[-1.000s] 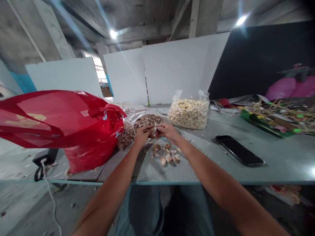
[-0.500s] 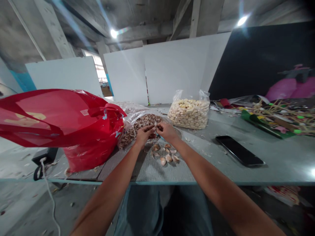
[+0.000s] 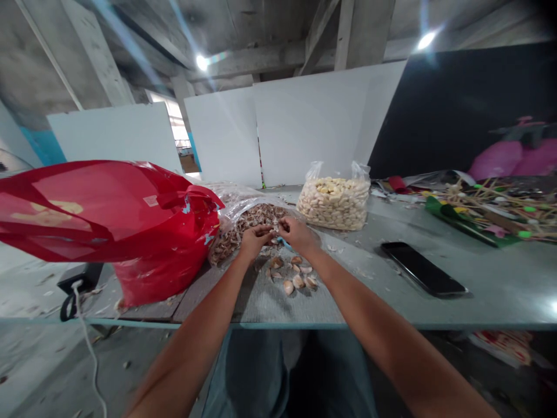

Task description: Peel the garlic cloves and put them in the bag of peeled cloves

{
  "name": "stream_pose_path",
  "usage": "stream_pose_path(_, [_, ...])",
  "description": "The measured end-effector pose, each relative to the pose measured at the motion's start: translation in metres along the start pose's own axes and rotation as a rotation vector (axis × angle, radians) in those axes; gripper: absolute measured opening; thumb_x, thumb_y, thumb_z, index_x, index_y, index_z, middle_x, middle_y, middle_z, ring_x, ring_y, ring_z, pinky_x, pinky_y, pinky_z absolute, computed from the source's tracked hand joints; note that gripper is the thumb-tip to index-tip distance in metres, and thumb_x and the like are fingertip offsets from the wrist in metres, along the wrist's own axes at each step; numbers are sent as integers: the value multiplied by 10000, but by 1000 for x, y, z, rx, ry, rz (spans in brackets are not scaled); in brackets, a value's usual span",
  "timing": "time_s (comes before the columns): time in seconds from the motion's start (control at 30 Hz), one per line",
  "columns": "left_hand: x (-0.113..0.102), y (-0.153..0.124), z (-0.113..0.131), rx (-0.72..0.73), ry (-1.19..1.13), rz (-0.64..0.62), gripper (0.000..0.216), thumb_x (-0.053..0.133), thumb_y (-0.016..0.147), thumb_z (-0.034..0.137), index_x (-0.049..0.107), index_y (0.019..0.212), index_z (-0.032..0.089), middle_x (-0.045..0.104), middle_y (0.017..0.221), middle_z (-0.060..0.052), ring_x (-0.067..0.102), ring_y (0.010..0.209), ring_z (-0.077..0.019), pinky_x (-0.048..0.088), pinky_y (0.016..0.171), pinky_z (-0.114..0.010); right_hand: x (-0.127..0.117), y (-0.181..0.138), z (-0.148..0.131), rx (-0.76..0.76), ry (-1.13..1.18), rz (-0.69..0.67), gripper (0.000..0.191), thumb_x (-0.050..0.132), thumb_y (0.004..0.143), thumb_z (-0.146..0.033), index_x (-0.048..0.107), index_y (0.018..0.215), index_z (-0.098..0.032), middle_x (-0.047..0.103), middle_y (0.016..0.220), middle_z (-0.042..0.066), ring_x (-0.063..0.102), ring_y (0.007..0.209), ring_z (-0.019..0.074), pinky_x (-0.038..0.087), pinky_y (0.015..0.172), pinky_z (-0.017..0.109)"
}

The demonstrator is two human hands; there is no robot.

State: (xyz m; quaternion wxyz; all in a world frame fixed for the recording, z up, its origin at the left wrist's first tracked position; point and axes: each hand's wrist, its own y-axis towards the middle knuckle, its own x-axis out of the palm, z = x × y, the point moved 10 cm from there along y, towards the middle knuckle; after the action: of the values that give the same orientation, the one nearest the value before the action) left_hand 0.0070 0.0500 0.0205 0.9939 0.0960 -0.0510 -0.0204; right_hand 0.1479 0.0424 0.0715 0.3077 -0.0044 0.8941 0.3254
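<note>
My left hand [image 3: 255,240] and my right hand [image 3: 297,234] meet above the table, fingers pinched together on a small garlic clove [image 3: 274,232] held between them. Just below the hands lie several unpeeled garlic cloves [image 3: 296,276] on the grey table [image 3: 487,278]. Right behind the hands an open clear bag of garlic skins and cloves [image 3: 243,223] lies flat. A clear bag full of peeled white cloves [image 3: 335,200] stands a little further back on the right.
A big red plastic bag [image 3: 130,220] fills the table's left end. A black phone [image 3: 422,268] lies flat to the right. Sticks and coloured craft scraps [image 3: 491,209] clutter the far right. White boards [image 3: 304,122] stand behind the table. A white cable [image 3: 87,337] hangs off the left edge.
Both hands stay together at the same spot, fingers working the clove; the right hand has shifted slightly. Nothing else on the table has moved.
</note>
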Motion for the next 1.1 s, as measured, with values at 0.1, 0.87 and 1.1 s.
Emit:
stream_pose_path(0.1, [0, -1, 2, 21, 4, -1, 576, 883, 440, 390, 707, 903, 96, 672, 656, -12, 580, 554, -98, 511, 560, -247, -14, 2, 6, 11, -33, 72, 224, 507, 825, -236, 668, 965, -166, 693, 821, 55, 605, 730, 174, 446, 714, 280])
stream_pose_path(0.87, [-3, -6, 22, 162, 37, 44, 454, 843, 505, 398, 658, 821, 130, 623, 604, 26, 552, 504, -94, 500, 541, -251, -2, 0, -8, -34, 117, -46, 192, 546, 850, -306, 690, 837, -179, 672, 757, 38, 581, 707, 169, 439, 700, 281])
stream_pose_path(1.1, [-7, -4, 24, 213, 155, 54, 365, 817, 554, 352, 695, 822, 138, 590, 568, 27, 503, 486, -80, 423, 490, -208, 7, 1, -4, -27, 255, -117, 250, 543, 856, -356, 717, 909, -185, 678, 805, 48, 608, 763, 177, 469, 712, 284])
